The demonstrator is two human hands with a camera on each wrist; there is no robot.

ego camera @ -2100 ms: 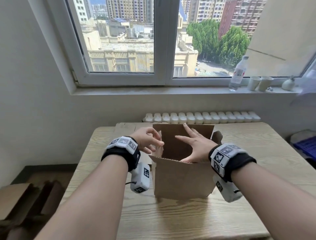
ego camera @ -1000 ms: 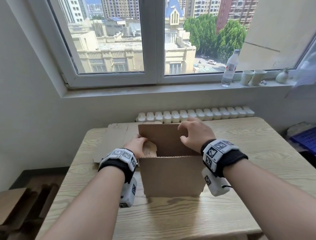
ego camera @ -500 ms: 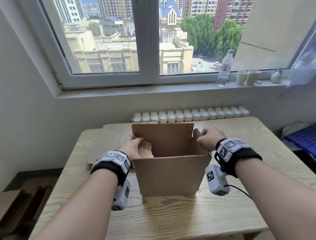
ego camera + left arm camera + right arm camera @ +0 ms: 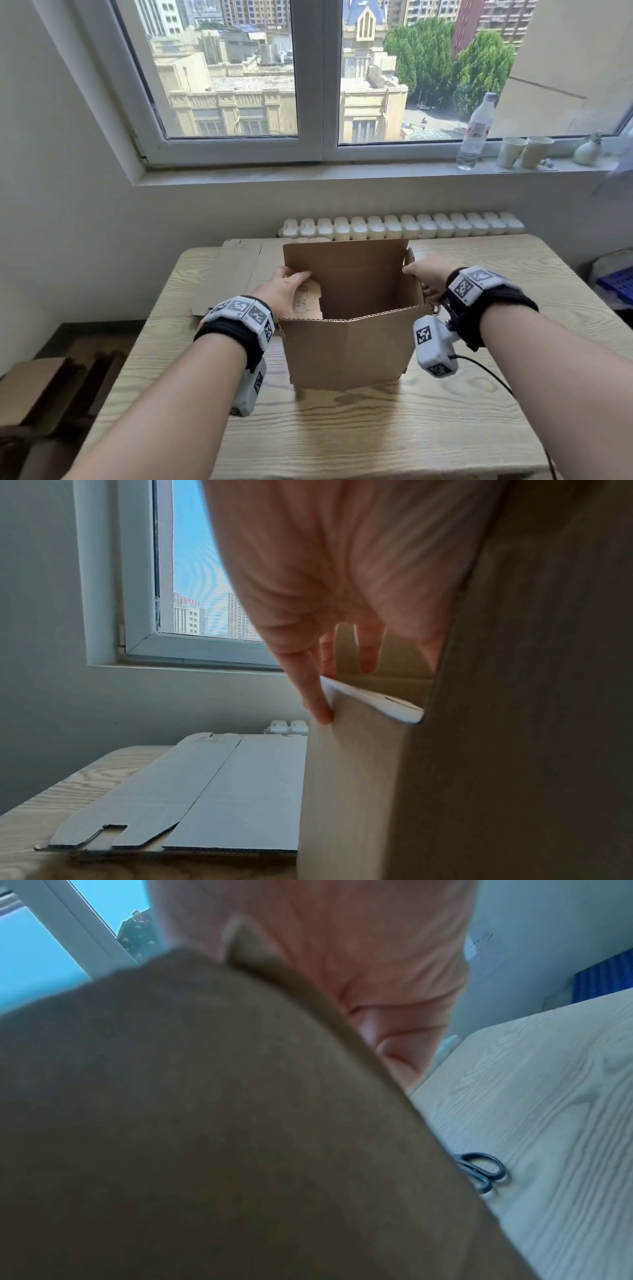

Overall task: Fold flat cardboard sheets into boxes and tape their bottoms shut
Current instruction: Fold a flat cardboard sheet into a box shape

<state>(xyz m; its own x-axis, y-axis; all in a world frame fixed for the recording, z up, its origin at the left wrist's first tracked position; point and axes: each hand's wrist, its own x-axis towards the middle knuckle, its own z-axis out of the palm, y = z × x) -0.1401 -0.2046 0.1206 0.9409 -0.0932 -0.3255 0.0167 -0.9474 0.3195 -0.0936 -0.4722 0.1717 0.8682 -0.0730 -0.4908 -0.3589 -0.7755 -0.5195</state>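
A brown cardboard box (image 4: 346, 349) stands open-topped on the wooden table (image 4: 342, 428), its tall back flap upright. My left hand (image 4: 294, 284) holds the box's left side flap (image 4: 308, 303), which leans inward. In the left wrist view the left hand (image 4: 342, 685) has its fingers straight down over that flap's top edge (image 4: 346, 764), little finger on the outer face. My right hand (image 4: 416, 277) grips the right side flap (image 4: 411, 260) at the box's right edge. Close in the right wrist view, the right hand (image 4: 394, 1056) curls against blurred cardboard (image 4: 205, 1123).
Flat cardboard sheets (image 4: 236, 270) lie on the table behind and left of the box. Black scissors (image 4: 479, 1169) lie on the table right of the box. A radiator (image 4: 400, 226) runs behind the table. More cardboard (image 4: 34, 394) is on the floor left; a blue crate (image 4: 616, 284) stands right.
My right hand left the back flap's top edge and moved right to take the right side flap. My left hand stayed on the left flap.
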